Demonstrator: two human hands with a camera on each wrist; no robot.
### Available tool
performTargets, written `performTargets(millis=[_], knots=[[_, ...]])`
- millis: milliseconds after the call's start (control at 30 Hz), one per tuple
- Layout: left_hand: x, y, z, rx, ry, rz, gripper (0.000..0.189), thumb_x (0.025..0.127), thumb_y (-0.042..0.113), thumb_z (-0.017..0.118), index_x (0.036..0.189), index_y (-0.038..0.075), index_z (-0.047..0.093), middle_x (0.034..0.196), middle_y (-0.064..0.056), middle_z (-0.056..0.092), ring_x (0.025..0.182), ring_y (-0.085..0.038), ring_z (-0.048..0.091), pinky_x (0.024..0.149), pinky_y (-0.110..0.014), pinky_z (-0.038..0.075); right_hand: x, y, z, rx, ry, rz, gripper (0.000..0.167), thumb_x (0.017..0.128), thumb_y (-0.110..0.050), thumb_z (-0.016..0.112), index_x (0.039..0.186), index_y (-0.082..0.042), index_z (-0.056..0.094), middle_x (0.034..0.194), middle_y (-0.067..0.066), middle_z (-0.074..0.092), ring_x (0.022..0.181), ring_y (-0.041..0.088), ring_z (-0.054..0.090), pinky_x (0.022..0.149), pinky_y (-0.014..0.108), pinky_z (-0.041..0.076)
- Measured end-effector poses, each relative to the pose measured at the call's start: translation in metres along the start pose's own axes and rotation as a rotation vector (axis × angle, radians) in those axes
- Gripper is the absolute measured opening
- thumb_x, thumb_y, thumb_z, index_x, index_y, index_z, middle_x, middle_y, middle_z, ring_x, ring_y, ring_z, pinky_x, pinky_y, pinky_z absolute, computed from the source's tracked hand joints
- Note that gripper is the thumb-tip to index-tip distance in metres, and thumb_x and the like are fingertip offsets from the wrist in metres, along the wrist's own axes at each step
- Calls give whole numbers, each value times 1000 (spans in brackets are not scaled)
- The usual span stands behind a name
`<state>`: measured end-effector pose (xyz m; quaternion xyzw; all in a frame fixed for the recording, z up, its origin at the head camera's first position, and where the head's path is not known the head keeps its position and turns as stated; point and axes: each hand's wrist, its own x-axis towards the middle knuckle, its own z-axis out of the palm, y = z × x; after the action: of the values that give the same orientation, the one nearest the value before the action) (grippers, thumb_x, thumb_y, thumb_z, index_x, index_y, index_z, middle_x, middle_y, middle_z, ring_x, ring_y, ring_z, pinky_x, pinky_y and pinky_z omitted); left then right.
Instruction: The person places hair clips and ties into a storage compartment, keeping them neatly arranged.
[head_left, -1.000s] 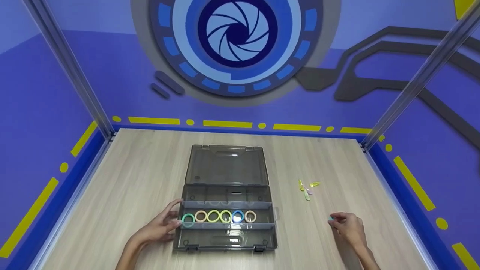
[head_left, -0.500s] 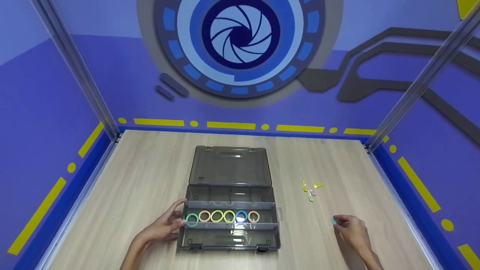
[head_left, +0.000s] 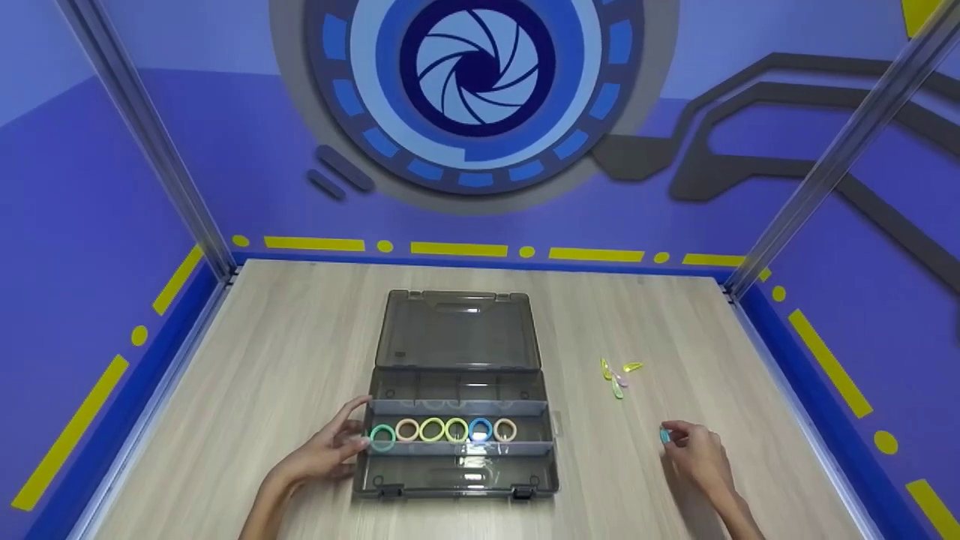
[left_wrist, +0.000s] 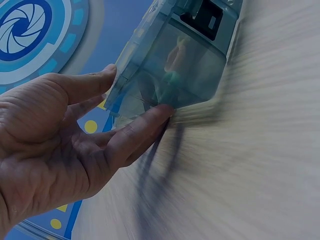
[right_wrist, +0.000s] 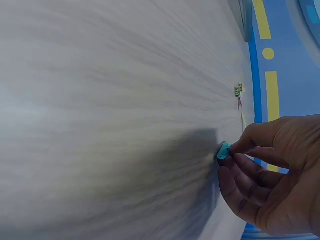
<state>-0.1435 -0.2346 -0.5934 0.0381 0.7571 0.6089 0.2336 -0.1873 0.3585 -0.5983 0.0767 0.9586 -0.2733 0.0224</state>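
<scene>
A smoky see-through compartment box [head_left: 459, 484] lies with its lid [head_left: 459, 330] folded back. Several coloured hair ties [head_left: 456, 430] stand in a row along its middle compartment: green, peach, yellow, blue and beige. My left hand [head_left: 319, 454] holds the box's left end; in the left wrist view the thumb is at its rim and the fingers at the side wall. Off to the right, my right hand [head_left: 699, 454] pinches a small turquoise piece [right_wrist: 224, 151] between thumb and fingertips, mostly hidden by them. Small hair clips [head_left: 618, 386], yellow, pink and green, lie between box and right hand.
The pale wooden table [head_left: 300, 337] has a blue wall [head_left: 225, 165] behind it and at both sides. Metal posts [head_left: 817, 161] rise at the far corners. The box's front compartment and back compartment show nothing inside.
The head view has shifted slightly. My right hand has turned or lifted a little, so more of the turquoise piece shows. My left hand stays at the box.
</scene>
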Motion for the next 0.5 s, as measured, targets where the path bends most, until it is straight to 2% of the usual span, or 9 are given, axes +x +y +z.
performTargets(millis=[100,333,433,500], knots=[[-1,-1,0,-5,0,-7,84,101,32,62,164,15,9,148,-39,32,130,-48,53,97,-62,54,-2,-4,0,34,-15,-24,32,85,3,66,116,7,71,97,17,75,88,27,72,76,42,59],[-3,0,3,-7,18,-25,83,101,31,62,164,16,10,148,-38,32,131,-51,51,96,-61,55,-6,-26,3,194,-40,-134,31,82,9,67,112,6,73,94,14,75,80,16,69,66,21,54],[-1,0,3,-8,17,-20,84,101,32,62,164,16,10,148,-38,33,132,-53,50,96,-62,54,-6,-42,6,236,-75,-212,29,84,10,68,112,7,73,95,15,75,79,13,68,66,17,53],[-1,0,2,-10,14,-12,83,102,31,61,164,16,9,147,-38,33,131,-52,51,97,-63,54,-4,-55,10,249,-101,-296,29,84,11,68,112,7,72,96,16,75,79,15,68,67,19,55]])
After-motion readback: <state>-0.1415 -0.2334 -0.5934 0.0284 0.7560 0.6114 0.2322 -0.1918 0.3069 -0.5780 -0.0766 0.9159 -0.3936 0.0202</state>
